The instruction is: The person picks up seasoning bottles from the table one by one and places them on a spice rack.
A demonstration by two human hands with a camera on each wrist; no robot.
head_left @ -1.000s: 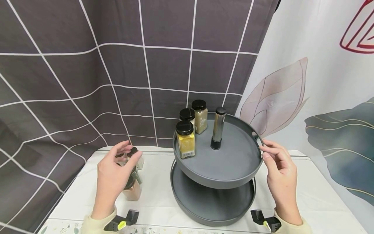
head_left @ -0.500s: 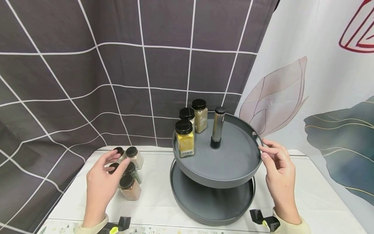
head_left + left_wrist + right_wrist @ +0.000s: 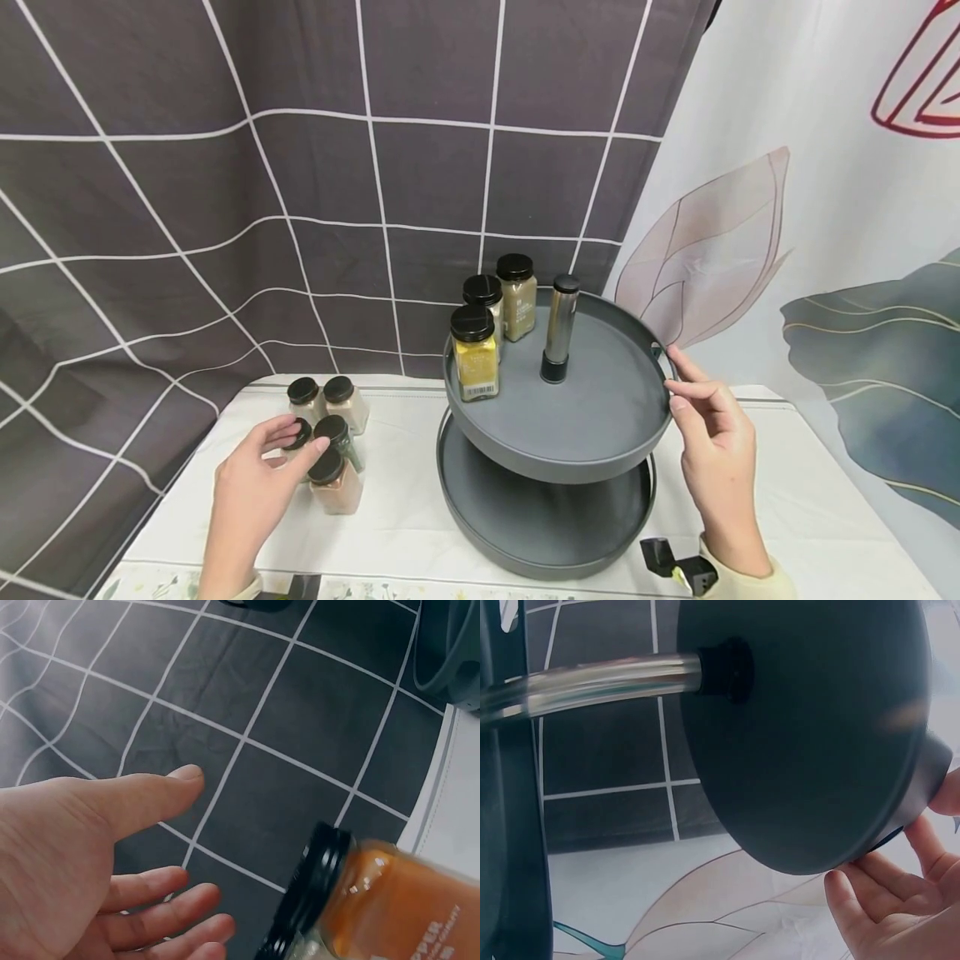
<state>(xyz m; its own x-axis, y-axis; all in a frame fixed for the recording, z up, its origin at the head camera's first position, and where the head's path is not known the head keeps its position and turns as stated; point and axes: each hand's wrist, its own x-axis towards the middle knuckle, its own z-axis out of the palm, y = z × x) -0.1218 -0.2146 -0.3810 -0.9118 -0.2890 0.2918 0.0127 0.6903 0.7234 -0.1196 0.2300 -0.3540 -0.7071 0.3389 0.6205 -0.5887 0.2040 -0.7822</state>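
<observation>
A grey two-tier round spice rack stands on the table, its upper tray (image 3: 592,425) above its lower tray (image 3: 551,525). My right hand (image 3: 716,442) holds the upper tray's rim at the cut-out handle, with thumb and fingers touching the edge in the right wrist view. Three black-lidded spice jars stand on that tray: a yellow jar (image 3: 476,367), a beige jar (image 3: 517,304) and one partly hidden between them. At left, my left hand (image 3: 251,483) hovers beside several jars, fingers apart and holding nothing. Nearest its thumb is an orange-brown pepper jar (image 3: 336,487).
A metal post (image 3: 560,329) rises from the upper tray's middle. Behind the white tablecloth (image 3: 397,467) hangs a dark gridded curtain (image 3: 427,175). A pale leaf-printed cloth (image 3: 750,250) hangs at right. A dark green jar (image 3: 337,433) stands among the left group.
My left hand has moved left and down, uncovering the jars at left. My right hand stays at the rim with its index finger a little higher. The jars on the upper tray have shifted slightly.
</observation>
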